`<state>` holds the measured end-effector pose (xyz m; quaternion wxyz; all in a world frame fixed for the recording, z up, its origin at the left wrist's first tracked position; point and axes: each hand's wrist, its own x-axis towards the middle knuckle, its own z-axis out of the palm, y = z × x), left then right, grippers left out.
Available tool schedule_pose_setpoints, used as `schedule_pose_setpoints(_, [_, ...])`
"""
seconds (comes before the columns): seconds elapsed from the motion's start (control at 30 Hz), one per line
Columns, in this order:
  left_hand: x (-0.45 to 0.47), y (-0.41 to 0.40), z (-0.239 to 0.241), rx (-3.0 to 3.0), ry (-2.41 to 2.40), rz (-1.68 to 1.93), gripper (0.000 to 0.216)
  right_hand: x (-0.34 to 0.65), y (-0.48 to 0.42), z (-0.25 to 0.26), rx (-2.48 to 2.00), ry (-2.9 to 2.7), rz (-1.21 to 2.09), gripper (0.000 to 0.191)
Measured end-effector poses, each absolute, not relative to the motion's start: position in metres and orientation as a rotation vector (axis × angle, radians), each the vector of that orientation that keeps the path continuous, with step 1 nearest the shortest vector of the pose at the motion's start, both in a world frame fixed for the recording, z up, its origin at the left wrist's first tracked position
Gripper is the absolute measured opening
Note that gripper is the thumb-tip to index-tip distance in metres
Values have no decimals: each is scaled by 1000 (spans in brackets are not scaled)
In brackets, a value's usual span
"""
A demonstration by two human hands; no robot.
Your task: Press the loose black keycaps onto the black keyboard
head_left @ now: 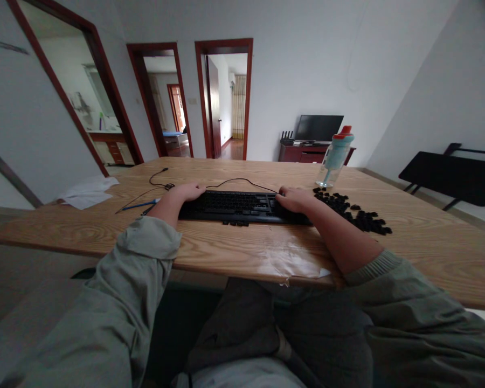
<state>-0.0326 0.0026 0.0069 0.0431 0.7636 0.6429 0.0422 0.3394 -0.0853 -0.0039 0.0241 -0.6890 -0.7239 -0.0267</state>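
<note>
A black keyboard (234, 205) lies flat on the wooden table in front of me, its key area dark and blurred. At its left end, my left hand (188, 192) is closed over the back corner. My right hand (296, 199) rests over the right part, fingers curled at the back edge, the fingertips partly hidden. Several loose black keycaps (235, 223) line the front edge of the keyboard. A larger scattered pile of keycaps (364, 220) lies right of my right hand.
A clear bottle (331, 161) with an orange lid stands behind the keycap pile. Left of the keyboard lie a cable (156, 175), a blue pen-like tool (139, 205) and white paper (87, 191). Torn clear film (286, 261) covers part of the table's (214, 245) front edge.
</note>
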Motion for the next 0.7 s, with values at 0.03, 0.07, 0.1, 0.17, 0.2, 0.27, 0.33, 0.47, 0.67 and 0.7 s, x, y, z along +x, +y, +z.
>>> schedule_pose_setpoints(0.03, [-32, -1, 10, 2309, 1964, 119, 53, 339, -88, -3, -2133, -2243, -88, 56])
schedule_pose_setpoints(0.07, [-31, -6, 13, 2293, 1971, 137, 51, 339, -90, -3, -2134, -2243, -100, 56])
schedule_pose_setpoints(0.1, [-29, -11, 17, 2302, 1974, 192, 50, 338, -92, -3, -2134, -2239, -115, 56])
schedule_pose_setpoints(0.17, [-21, -27, 27, 2406, 1879, 370, 50, 338, -94, -3, -2135, -2226, -139, 57])
schedule_pose_setpoints(0.2, [-16, -36, 31, 2477, 1738, 431, 51, 338, -94, -3, -2133, -2223, -141, 56])
schedule_pose_setpoints(0.27, [-4, -56, 39, 2531, 1381, 353, 50, 340, -94, -4, -2116, -2232, -123, 55])
schedule_pose_setpoints(0.33, [7, -74, 43, 2507, 1177, 108, 49, 342, -92, -5, -2090, -2243, -90, 54])
schedule_pose_setpoints(0.47, [21, -96, 40, 2548, 1112, -54, 39, 346, -87, -7, -2051, -2249, -42, 53])
schedule_pose_setpoints(0.67, [30, -99, 35, 2562, 1155, -90, 18, 348, -85, -8, -2008, -2273, -9, 49])
schedule_pose_setpoints(0.7, [31, -100, 35, 2555, 1159, -87, 16, 348, -85, -8, -2007, -2272, -14, 49])
